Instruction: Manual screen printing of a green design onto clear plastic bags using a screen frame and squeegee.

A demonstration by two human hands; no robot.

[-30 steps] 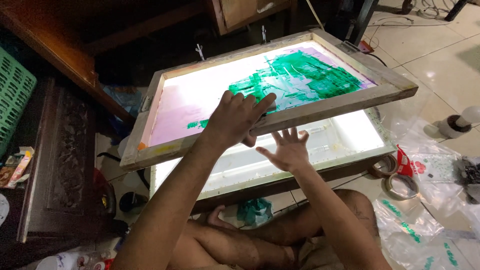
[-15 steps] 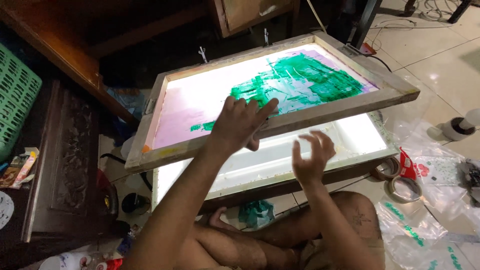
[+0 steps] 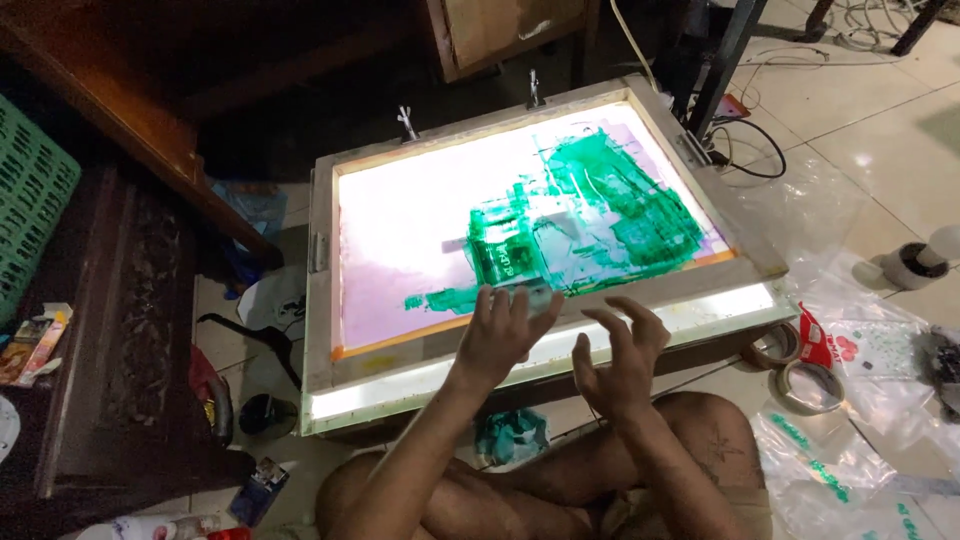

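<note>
A wooden screen-printing frame [image 3: 322,300] lies flat on a glowing light box [image 3: 400,398]. Its pink mesh carries a large smear of green ink [image 3: 590,215]. My left hand [image 3: 503,328] rests on the frame's near edge, fingers spread, fingertips touching the mesh by the green patch. My right hand [image 3: 620,358] hovers just in front of the near edge with its fingers apart and slightly curled, holding nothing. My bare legs are crossed on the floor below the box.
Two tape rolls [image 3: 790,372] and clear plastic bags [image 3: 880,400] lie on the tiles at right, with a small pot [image 3: 912,265] beyond. A dark carved cabinet [image 3: 120,330] and green basket [image 3: 30,200] stand left. Cables [image 3: 745,140] run behind. A green rag [image 3: 510,435] lies under the box.
The frame was tilted up off the light box, held by my left hand; it now lies flat. My right hand drew back from under it toward me.
</note>
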